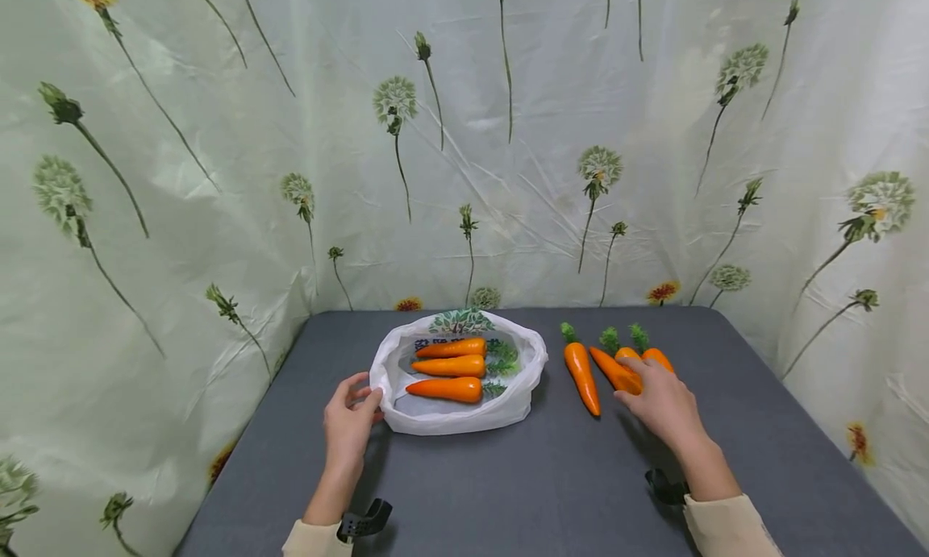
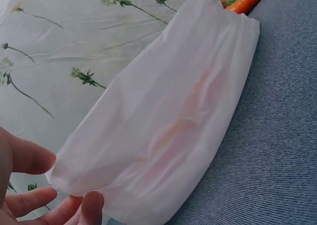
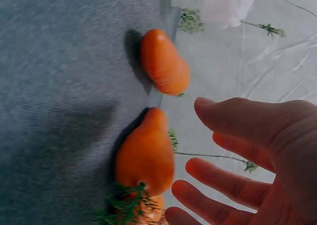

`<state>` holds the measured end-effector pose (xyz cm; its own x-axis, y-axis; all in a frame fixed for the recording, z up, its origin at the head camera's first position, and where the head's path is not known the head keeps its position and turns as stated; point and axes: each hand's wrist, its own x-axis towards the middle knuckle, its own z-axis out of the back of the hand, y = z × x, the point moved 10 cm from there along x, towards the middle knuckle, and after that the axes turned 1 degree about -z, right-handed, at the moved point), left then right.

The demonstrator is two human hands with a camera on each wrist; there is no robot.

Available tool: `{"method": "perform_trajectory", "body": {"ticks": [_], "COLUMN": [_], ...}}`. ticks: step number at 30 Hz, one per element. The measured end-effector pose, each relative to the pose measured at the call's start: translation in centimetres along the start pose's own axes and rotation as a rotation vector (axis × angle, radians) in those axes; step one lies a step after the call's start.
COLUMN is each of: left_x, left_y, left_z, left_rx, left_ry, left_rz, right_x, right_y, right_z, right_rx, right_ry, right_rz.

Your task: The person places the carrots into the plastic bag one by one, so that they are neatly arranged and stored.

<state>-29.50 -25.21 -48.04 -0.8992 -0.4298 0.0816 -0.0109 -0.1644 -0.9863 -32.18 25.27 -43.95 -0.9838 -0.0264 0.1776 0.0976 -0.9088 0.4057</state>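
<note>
Left hand (image 1: 350, 420) apparently pinches bag (image 1: 472, 420); wide right hand (image 1: 664, 402) reaches for carrots (image 1: 611, 369) near surface's (image 1: 508, 492) far-right corner; closing seems due.

The white bag (image 1: 501, 416) bears blue lettering (image 1: 423, 345) (partly covered), too unclear to read.

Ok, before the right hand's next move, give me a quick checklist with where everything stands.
1. Mouth of the white bag open: ok, spread wide and facing up.
2. Left hand at the bag: ok, holding its rim; how firmly, cannot tell.
3. Three carrots inside lying tidily: ok, side by side.
4. Right hand gripping a carrot: not ok, fingers apart, none held.
5. Carrot cluster fully countable: cannot tell, the hand partly hides it.
6. Way to the bag clear: not ok, a single loose carrot lies between.
</note>
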Motion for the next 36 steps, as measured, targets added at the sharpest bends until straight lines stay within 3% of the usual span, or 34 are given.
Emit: {"method": "perform_trajectory", "body": {"ticks": [6, 20, 27, 36], "left_x": [-0.4, -0.5, -0.1, -0.4], "left_y": [-0.1, -0.3, -0.4, -0.3], "left_z": [0.1, 0.5, 0.4, 0.5], "left_rx": [0.023, 0.069, 0.064, 0.107], "left_ry": [-0.018, -0.081, -0.069, -0.07], "left_rz": [-0.021, -0.094, -0.098, -0.085], "right_x": [0.0, 0.1, 0.0, -0.2], "right_y": [-1.3, -1.7, -2.0, -2.1], "right_z": [-1.1, -1.4, -1.3, -1.7], "right_rx": [-0.027, -0.051, -0.042, -0.023], "right_ry": [0.017, -0.062, -0.104, -0.08], "right_rz": [-0.027, -0.023, -0.036, -0.043]}}
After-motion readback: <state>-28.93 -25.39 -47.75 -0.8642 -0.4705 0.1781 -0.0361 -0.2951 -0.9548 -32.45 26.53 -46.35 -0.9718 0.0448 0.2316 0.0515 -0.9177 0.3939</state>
